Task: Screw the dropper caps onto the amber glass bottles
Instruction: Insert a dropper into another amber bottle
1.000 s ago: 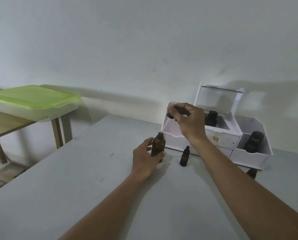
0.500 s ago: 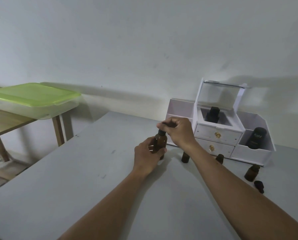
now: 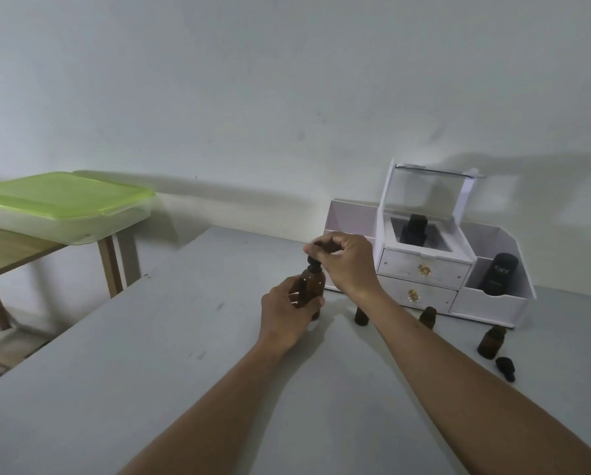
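An amber glass bottle (image 3: 311,284) stands upright on the grey table (image 3: 150,371). My left hand (image 3: 287,313) wraps around its body. My right hand (image 3: 342,260) is above it, fingers pinched on the black dropper cap (image 3: 314,264) that sits on the bottle's neck. Three smaller amber bottles stand to the right: one (image 3: 361,315) partly hidden behind my right forearm, one (image 3: 428,317) just beyond it, one (image 3: 491,341) further right. A loose black dropper cap (image 3: 505,368) lies beside that last bottle.
A white drawer organiser (image 3: 424,269) with a raised lid stands at the back right, holding a black bottle (image 3: 414,229) and a black jar (image 3: 498,275). On the left, a wooden side table (image 3: 19,248) carries a green-lidded plastic box (image 3: 61,207).
My right hand came down from in front of the organiser and set the dropper cap on the bottle held by my left hand. The view shifted, showing more bottles at right.
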Demonstrator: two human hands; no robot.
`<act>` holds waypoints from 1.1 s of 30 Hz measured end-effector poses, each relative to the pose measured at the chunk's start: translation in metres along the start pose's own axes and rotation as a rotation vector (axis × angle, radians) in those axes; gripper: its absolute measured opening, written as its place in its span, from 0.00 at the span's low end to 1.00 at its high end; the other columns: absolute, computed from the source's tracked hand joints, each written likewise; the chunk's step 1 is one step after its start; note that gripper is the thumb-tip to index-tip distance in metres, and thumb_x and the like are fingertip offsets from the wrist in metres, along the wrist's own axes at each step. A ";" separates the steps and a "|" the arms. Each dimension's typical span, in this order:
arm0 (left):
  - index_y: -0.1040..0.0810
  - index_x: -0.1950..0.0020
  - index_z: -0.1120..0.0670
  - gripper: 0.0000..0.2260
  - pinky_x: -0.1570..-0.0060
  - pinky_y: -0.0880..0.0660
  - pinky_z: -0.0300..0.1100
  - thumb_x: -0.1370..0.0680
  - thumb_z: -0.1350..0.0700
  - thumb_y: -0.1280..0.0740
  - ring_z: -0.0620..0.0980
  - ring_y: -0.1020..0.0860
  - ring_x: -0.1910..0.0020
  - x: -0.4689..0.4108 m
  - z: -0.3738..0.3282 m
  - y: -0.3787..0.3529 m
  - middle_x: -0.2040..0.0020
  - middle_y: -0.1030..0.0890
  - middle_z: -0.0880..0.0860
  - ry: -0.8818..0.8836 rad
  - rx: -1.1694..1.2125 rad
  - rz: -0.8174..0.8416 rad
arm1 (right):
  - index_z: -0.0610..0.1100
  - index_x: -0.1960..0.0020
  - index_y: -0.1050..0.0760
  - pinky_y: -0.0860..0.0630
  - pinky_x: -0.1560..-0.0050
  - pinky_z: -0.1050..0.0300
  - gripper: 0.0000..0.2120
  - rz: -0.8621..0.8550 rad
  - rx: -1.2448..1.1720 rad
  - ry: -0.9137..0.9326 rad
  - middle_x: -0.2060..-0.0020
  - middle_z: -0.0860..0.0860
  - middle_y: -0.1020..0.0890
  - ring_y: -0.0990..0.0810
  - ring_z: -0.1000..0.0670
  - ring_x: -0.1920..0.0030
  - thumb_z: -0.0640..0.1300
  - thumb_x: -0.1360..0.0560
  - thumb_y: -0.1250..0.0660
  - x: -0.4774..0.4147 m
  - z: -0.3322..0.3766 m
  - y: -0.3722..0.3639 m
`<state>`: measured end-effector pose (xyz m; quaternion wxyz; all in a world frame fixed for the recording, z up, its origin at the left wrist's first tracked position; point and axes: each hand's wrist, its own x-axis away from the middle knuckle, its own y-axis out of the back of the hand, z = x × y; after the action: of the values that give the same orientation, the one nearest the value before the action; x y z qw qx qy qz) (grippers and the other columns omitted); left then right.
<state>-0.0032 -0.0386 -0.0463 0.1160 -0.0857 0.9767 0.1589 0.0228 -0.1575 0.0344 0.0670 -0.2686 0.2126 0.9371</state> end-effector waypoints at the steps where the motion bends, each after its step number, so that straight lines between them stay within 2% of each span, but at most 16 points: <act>1: 0.22 0.36 0.49 0.23 0.41 0.23 0.45 0.30 0.50 0.24 0.46 0.18 0.49 0.000 -0.001 0.000 0.46 0.16 0.48 0.004 -0.010 0.006 | 0.39 0.56 0.15 0.24 0.61 0.73 0.05 -0.011 -0.025 0.013 0.64 0.47 0.13 0.15 0.54 0.65 0.41 0.27 0.24 0.000 0.004 0.003; 4: 0.27 0.29 0.49 0.30 0.36 0.27 0.48 0.30 0.50 0.23 0.49 0.22 0.40 0.003 -0.003 0.001 0.39 0.20 0.49 0.020 -0.046 -0.005 | 0.41 0.54 0.15 0.19 0.55 0.66 0.07 -0.077 -0.057 0.096 0.63 0.50 0.13 0.14 0.54 0.64 0.44 0.27 0.23 -0.006 0.020 0.015; 6: 0.31 0.27 0.48 0.33 0.34 0.28 0.51 0.30 0.52 0.23 0.48 0.26 0.37 0.011 -0.006 0.001 0.34 0.25 0.47 0.009 -0.053 -0.086 | 0.42 0.52 0.15 0.17 0.54 0.61 0.07 -0.131 -0.105 0.136 0.63 0.51 0.13 0.14 0.54 0.63 0.45 0.27 0.24 -0.010 0.034 0.028; 9: 0.29 0.34 0.43 0.27 0.39 0.26 0.48 0.30 0.55 0.24 0.44 0.27 0.41 0.027 -0.015 -0.001 0.39 0.28 0.43 -0.079 -0.029 -0.253 | 0.44 0.52 0.16 0.17 0.55 0.59 0.05 -0.224 -0.200 0.161 0.63 0.50 0.13 0.13 0.51 0.62 0.44 0.27 0.24 -0.017 0.053 0.056; 11: 0.27 0.40 0.42 0.22 0.46 0.24 0.42 0.30 0.56 0.24 0.38 0.25 0.48 0.038 -0.023 -0.005 0.44 0.25 0.43 -0.130 0.008 -0.265 | 0.46 0.55 0.16 0.17 0.55 0.58 0.02 -0.284 -0.260 0.141 0.65 0.51 0.13 0.13 0.50 0.62 0.44 0.27 0.24 -0.020 0.060 0.079; 14: 0.22 0.47 0.47 0.14 0.55 0.23 0.33 0.29 0.57 0.24 0.39 0.21 0.57 0.051 -0.041 -0.020 0.55 0.19 0.44 -0.163 0.097 -0.133 | 0.48 0.56 0.16 0.17 0.56 0.59 0.01 -0.333 -0.222 0.113 0.66 0.57 0.14 0.14 0.56 0.62 0.44 0.26 0.25 -0.020 0.056 0.115; 16: 0.21 0.48 0.48 0.11 0.58 0.24 0.29 0.28 0.56 0.24 0.41 0.20 0.58 0.058 -0.053 -0.035 0.57 0.19 0.45 -0.127 0.102 0.032 | 0.50 0.55 0.17 0.17 0.55 0.60 0.02 -0.351 -0.170 0.090 0.64 0.60 0.14 0.14 0.58 0.61 0.45 0.26 0.25 -0.015 0.044 0.138; 19: 0.24 0.41 0.46 0.17 0.59 0.26 0.27 0.27 0.50 0.25 0.39 0.21 0.53 0.062 -0.060 -0.067 0.49 0.20 0.43 -0.043 0.041 0.275 | 0.51 0.53 0.16 0.16 0.52 0.57 0.03 -0.380 -0.092 0.022 0.60 0.55 0.13 0.14 0.54 0.58 0.47 0.26 0.25 -0.005 0.020 0.163; 21: 0.27 0.34 0.46 0.23 0.53 0.27 0.29 0.27 0.50 0.25 0.41 0.22 0.47 0.065 -0.061 -0.089 0.42 0.22 0.44 0.012 0.044 0.351 | 0.47 0.51 0.15 0.17 0.54 0.57 0.07 -0.388 -0.052 -0.031 0.59 0.52 0.13 0.14 0.52 0.57 0.48 0.27 0.25 0.004 0.003 0.174; 23: 0.30 0.29 0.49 0.27 0.41 0.26 0.37 0.26 0.52 0.26 0.45 0.24 0.39 0.067 -0.063 -0.107 0.35 0.24 0.46 0.074 0.061 0.366 | 0.46 0.50 0.15 0.16 0.54 0.58 0.08 -0.390 -0.001 -0.065 0.59 0.53 0.13 0.15 0.53 0.58 0.48 0.27 0.25 0.012 -0.013 0.181; 25: 0.32 0.27 0.50 0.29 0.34 0.28 0.45 0.26 0.54 0.26 0.48 0.25 0.35 0.068 -0.067 -0.123 0.31 0.26 0.48 0.097 0.068 0.352 | 0.46 0.50 0.15 0.16 0.51 0.54 0.10 -0.392 0.063 -0.088 0.59 0.55 0.14 0.14 0.54 0.58 0.50 0.27 0.25 0.018 -0.028 0.185; 28: 0.32 0.27 0.50 0.29 0.34 0.28 0.44 0.26 0.55 0.26 0.48 0.25 0.35 0.064 -0.073 -0.137 0.31 0.26 0.49 0.080 0.060 0.330 | 0.45 0.48 0.15 0.16 0.49 0.47 0.13 -0.399 0.099 -0.102 0.57 0.52 0.13 0.14 0.50 0.55 0.53 0.28 0.25 0.020 -0.043 0.190; 33: 0.31 0.27 0.52 0.29 0.35 0.27 0.44 0.26 0.53 0.25 0.49 0.24 0.37 0.054 -0.071 -0.150 0.33 0.24 0.50 0.051 0.062 0.333 | 0.47 0.49 0.15 0.16 0.48 0.48 0.13 -0.402 0.141 -0.105 0.57 0.53 0.13 0.14 0.52 0.55 0.54 0.28 0.26 0.022 -0.057 0.196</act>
<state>-0.0382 -0.2097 -0.0377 0.0660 0.0770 0.9844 0.1437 -0.0157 -0.3587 0.0506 0.2818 -0.2513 0.2159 0.9005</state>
